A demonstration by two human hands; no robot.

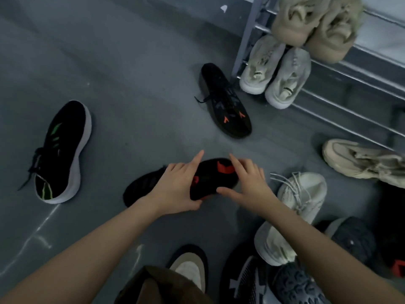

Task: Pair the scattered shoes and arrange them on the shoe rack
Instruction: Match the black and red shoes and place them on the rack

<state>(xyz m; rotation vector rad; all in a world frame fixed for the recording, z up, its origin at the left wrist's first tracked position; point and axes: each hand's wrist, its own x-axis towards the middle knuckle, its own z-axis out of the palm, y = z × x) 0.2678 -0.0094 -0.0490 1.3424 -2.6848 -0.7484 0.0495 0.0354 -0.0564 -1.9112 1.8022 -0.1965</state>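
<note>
Shoes are lying scattered on the grey floor (131,73) — the left hand (175,189) and right hand (249,183) are both gripping a black shoe with orange marks (210,178), while its match (225,102) is sitting beside the shoe rack (350,75) — two pale pairs already shelved.

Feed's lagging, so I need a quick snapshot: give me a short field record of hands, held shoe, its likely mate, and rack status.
left hand: grips black shoe with red marks
right hand: fingers on the same shoe's toe end
likely mate: black shoe with orange marks, on floor by rack
shoe rack: two beige pairs placed
unpaired nearby: black shoe with green marks
</note>
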